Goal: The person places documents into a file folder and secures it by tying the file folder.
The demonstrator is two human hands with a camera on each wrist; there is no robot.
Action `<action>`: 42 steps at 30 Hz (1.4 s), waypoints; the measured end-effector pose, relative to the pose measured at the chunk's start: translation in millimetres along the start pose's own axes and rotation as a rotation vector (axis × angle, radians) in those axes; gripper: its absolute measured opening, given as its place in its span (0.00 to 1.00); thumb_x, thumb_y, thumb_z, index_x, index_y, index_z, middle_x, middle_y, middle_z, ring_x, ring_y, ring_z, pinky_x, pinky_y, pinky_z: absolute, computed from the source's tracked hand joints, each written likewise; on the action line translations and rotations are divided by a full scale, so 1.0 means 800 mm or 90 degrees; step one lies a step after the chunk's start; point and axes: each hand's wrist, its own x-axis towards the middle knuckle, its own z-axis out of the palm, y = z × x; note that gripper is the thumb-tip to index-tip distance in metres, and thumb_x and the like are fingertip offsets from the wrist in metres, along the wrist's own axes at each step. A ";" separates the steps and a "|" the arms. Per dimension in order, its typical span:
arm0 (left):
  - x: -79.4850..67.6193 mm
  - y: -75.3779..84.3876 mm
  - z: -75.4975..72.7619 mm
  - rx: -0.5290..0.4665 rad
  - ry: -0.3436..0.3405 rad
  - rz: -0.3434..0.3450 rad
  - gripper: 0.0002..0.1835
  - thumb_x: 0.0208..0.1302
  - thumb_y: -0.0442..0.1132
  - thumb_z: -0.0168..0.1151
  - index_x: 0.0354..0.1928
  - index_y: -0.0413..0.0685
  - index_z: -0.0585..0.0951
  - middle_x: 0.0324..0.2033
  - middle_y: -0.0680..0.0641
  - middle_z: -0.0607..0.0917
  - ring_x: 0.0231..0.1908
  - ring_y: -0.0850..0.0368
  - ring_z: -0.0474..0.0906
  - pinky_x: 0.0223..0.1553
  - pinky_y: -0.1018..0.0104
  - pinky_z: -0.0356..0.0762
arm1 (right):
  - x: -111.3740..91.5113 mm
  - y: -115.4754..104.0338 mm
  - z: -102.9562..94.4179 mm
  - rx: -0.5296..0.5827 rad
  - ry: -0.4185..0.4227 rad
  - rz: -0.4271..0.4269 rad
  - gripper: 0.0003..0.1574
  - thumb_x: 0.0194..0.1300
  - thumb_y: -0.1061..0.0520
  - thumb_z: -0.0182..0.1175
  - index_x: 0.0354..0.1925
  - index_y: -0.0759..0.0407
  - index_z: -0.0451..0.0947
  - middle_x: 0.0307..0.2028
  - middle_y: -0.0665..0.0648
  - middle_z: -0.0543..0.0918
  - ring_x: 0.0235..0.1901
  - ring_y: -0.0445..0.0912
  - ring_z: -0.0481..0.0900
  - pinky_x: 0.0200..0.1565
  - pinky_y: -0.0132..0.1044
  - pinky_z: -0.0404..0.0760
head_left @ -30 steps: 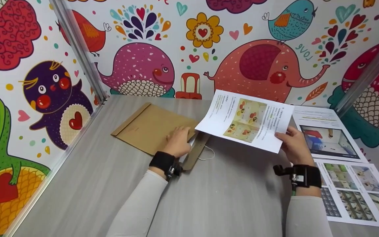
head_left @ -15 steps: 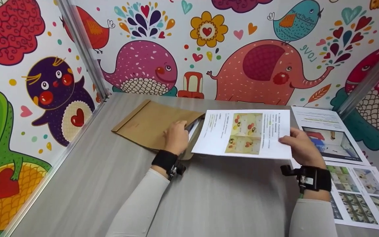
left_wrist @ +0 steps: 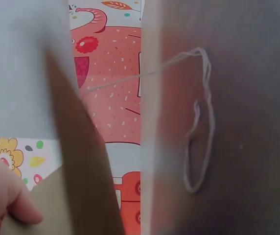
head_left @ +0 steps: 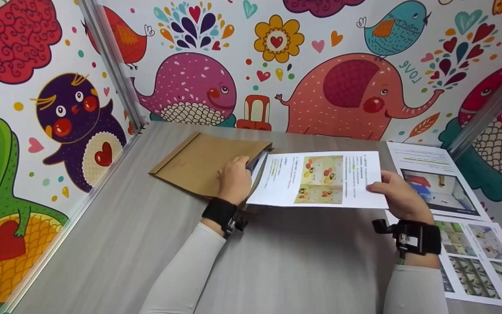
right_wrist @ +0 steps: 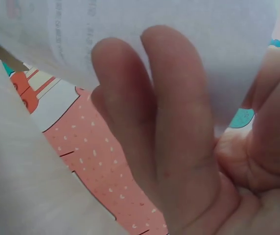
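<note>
A brown paper envelope (head_left: 203,163) lies on the grey table, its mouth facing right and parted, with white paper edges showing inside. My left hand (head_left: 235,179) grips it by the upper side of the mouth. In the left wrist view, a digit bends over the brown paper (left_wrist: 47,205) and a white string (left_wrist: 208,107) hangs in a loop. My right hand (head_left: 401,196) pinches a printed sheet (head_left: 273,179) by its right edge, thumb above and fingers (right_wrist: 181,107) beneath. The sheet is held above the table, its left edge right at the envelope's mouth.
Two more printed sheets lie on the right side of the table, one with a large room photo (head_left: 440,192), the other with several small pictures (head_left: 473,277). Cartoon-printed walls (head_left: 338,100) with metal corner posts (head_left: 111,65) enclose the table's back and sides.
The right hand has lowered and levelled the sheet and brought its left edge to the envelope's mouth. The left hand has lifted the mouth's upper side, so it gapes wider.
</note>
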 end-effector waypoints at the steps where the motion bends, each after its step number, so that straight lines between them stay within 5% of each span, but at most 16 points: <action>1: 0.000 0.001 0.000 -0.001 0.001 0.001 0.23 0.66 0.33 0.50 0.61 0.49 0.80 0.62 0.48 0.82 0.64 0.46 0.76 0.63 0.35 0.66 | -0.002 -0.002 0.001 0.004 0.000 -0.001 0.21 0.71 0.69 0.51 0.60 0.61 0.72 0.48 0.53 0.88 0.43 0.47 0.89 0.45 0.41 0.87; 17: -0.003 0.012 -0.005 0.001 -0.005 0.004 0.23 0.67 0.33 0.51 0.63 0.48 0.78 0.62 0.47 0.81 0.64 0.46 0.76 0.63 0.38 0.67 | -0.001 -0.008 0.010 0.067 0.019 0.002 0.22 0.71 0.69 0.51 0.61 0.59 0.71 0.50 0.54 0.87 0.46 0.47 0.88 0.47 0.40 0.86; 30: -0.004 0.015 -0.014 -0.017 -0.009 -0.014 0.22 0.69 0.33 0.51 0.64 0.50 0.78 0.62 0.49 0.81 0.63 0.46 0.77 0.64 0.37 0.65 | 0.014 -0.002 0.024 -0.010 0.028 -0.003 0.27 0.69 0.69 0.55 0.65 0.64 0.64 0.50 0.52 0.86 0.46 0.46 0.87 0.45 0.41 0.87; 42: -0.010 0.024 -0.018 -0.039 -0.010 -0.014 0.23 0.69 0.32 0.50 0.64 0.49 0.78 0.62 0.48 0.82 0.61 0.47 0.78 0.60 0.41 0.70 | 0.049 0.018 0.069 -0.062 0.044 0.026 0.32 0.66 0.69 0.57 0.66 0.70 0.60 0.45 0.51 0.85 0.43 0.45 0.87 0.43 0.39 0.87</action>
